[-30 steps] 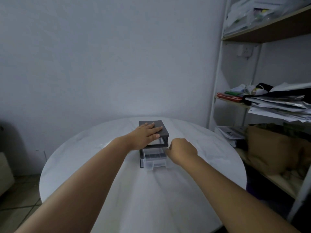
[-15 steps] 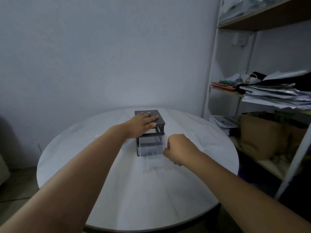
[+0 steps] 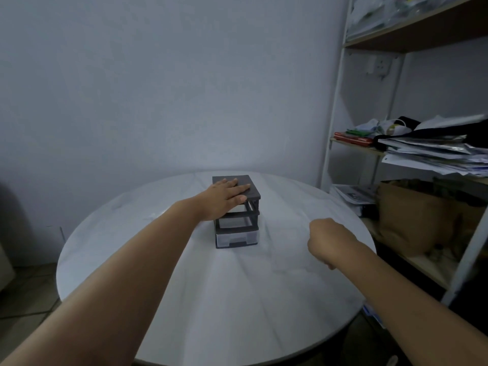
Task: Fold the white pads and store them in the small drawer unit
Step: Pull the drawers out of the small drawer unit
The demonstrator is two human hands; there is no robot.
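- I am looking down at the round white table [image 3: 237, 299], which is carrying only the small drawer unit [image 3: 235, 216] near its far middle; I am seeing no white pads lying loose anywhere on it.
- At the right, the shelf rack [image 3: 412, 159] is standing beside the table, stacked with papers and a brown bag, well apart from the work.
- The drawer unit is sitting upright with its dark top facing up and its clear drawers pushed in flush, which I judge means storing is finishing.
- My left hand [image 3: 224, 198] is lying flat, fingers spread, on the unit's top, probably pinning it so it does not slide.
- My right hand [image 3: 330, 240] is hovering over the table, curled loosely into a fist and gripping nothing I can see, well clear of the unit.
- Compared with a second ago, the lowest drawer is no longer sticking out, and the right hand, then at the drawer front, is drawing back toward me and rightward while the left is keeping its place.
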